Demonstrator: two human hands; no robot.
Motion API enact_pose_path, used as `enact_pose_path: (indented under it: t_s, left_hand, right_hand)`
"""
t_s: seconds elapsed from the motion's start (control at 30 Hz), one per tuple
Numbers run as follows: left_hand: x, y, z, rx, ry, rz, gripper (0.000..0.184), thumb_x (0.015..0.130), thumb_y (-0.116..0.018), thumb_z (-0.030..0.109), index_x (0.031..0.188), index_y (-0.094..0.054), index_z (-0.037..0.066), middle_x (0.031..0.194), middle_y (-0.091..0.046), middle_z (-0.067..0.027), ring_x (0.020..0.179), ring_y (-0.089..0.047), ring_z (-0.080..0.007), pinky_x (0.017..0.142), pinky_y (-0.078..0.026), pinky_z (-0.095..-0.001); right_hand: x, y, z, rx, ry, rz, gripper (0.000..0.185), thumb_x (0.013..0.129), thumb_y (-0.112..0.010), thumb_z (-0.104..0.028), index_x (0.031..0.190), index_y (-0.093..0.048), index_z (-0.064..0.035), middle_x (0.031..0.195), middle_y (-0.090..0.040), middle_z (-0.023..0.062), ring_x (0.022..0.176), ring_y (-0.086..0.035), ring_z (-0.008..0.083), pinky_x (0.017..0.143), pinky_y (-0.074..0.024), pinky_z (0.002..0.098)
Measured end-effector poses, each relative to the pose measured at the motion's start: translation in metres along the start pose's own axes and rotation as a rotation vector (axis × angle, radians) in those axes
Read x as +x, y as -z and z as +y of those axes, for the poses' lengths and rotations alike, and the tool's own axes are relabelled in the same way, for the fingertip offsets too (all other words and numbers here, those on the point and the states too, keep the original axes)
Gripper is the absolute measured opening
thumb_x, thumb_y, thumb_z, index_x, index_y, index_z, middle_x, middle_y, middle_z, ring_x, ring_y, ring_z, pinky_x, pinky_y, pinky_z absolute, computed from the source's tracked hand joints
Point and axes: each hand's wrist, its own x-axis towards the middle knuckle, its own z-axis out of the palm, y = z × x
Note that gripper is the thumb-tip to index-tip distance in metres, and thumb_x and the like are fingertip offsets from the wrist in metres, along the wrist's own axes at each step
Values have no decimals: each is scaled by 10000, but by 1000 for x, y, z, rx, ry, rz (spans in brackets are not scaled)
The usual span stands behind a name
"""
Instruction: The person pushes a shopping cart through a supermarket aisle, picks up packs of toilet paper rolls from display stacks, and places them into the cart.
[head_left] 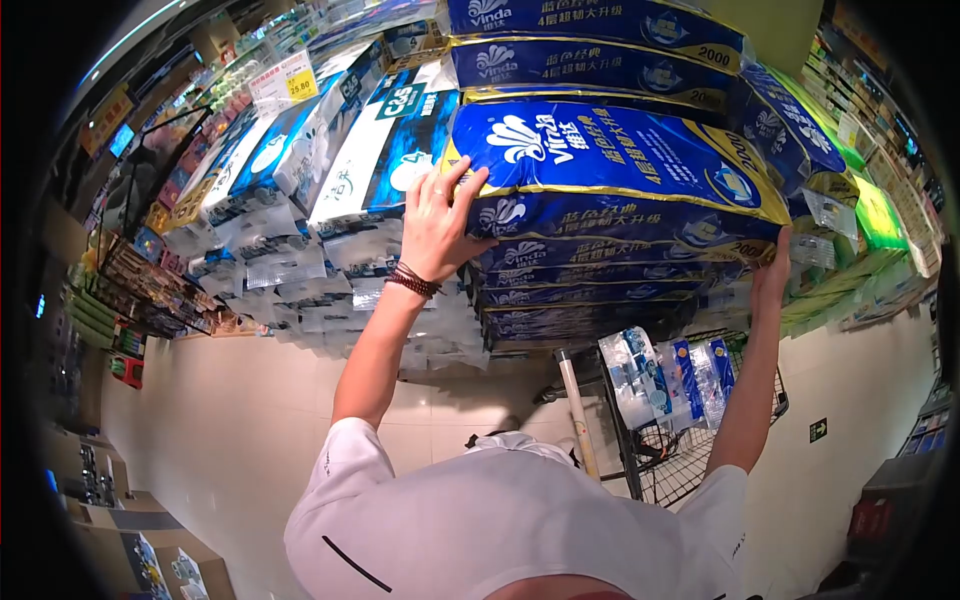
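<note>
A large blue Vinda tissue pack [620, 160] with gold edges lies on top of a stack of similar blue packs [590, 293]. My left hand [441, 222] rests on its left end, fingers spread over the top corner and thumb along the front side. A beaded bracelet is on that wrist. At the pack's right front corner is my right hand [770, 265], seen from the side, pressed against the end; most of its fingers are hidden behind the pack. Left of the stack lie white and blue C&S packs [385, 150].
A wire cart [668, 465] holding several wrapped packs [640, 375] stands below the stack, beside a pale pole [577, 415]. More blue packs [780, 125] and green packs [880, 215] are at the right. A price sign [285, 80] stands at the upper left.
</note>
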Motion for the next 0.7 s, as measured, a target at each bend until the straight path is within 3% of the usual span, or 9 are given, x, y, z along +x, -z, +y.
enact_pose_path:
  t_s: [0.17, 0.27, 0.5, 0.57, 0.67, 0.7]
  left_hand:
    - [-13, 1, 1, 3, -9, -13, 1093, 477, -931, 183, 1451, -437, 199, 1435, -427, -116, 1331, -410, -364, 1142, -297, -553]
    - [-28, -12, -3, 84, -9, 68, 1038, 521, -835, 27, 1467, -445, 200, 1417, -446, -121, 1326, -417, -385, 1143, -319, -559]
    - [-32, -12, -20, -104, -80, 146, 1030, 475, -881, 48, 1422, -493, 168, 1410, -478, -122, 1308, -448, -354, 1125, -358, -530]
    - [-33, -11, -23, -102, -88, 131, 989, 504, -878, 54, 1414, -502, 149, 1425, -473, -127, 1320, -444, -357, 1137, -346, -541]
    - [-37, -15, -30, -88, -129, 128, 1011, 521, -880, 105, 1439, -457, 143, 1467, -443, -142, 1365, -415, -376, 1158, -306, -570]
    - [-37, -17, -28, -73, -138, 143, 1037, 520, -882, 114, 1452, -428, 148, 1478, -430, -145, 1380, -401, -384, 1162, -292, -579]
  right_hand:
    - [-3, 31, 15, 127, 71, -69, 597, 991, -586, -459, 1386, -478, -25, 1262, -564, 70, 1136, -545, 180, 948, -448, 354]
    - [-40, 31, 7, 186, 118, -44, 599, 990, -578, -471, 1408, -466, -56, 1317, -541, 63, 1171, -522, 185, 1002, -415, 346]
    - [-167, 34, -22, 108, 319, 99, 607, 922, -596, -197, 1447, -361, -1, 1408, -468, 160, 1253, -495, 254, 1052, -397, 402]
    - [-211, 38, -29, 97, 458, 120, 683, 891, -609, -207, 1476, -325, 1, 1444, -426, 197, 1326, -453, 307, 1096, -383, 445]
    - [-266, 34, -34, 134, 484, 207, 811, 874, -617, -296, 1533, -243, -7, 1509, -358, 220, 1399, -398, 376, 1157, -339, 523]
    - [-274, 38, -28, 161, 437, 188, 771, 885, -600, -321, 1522, -276, -31, 1510, -382, 189, 1379, -427, 343, 1148, -346, 502]
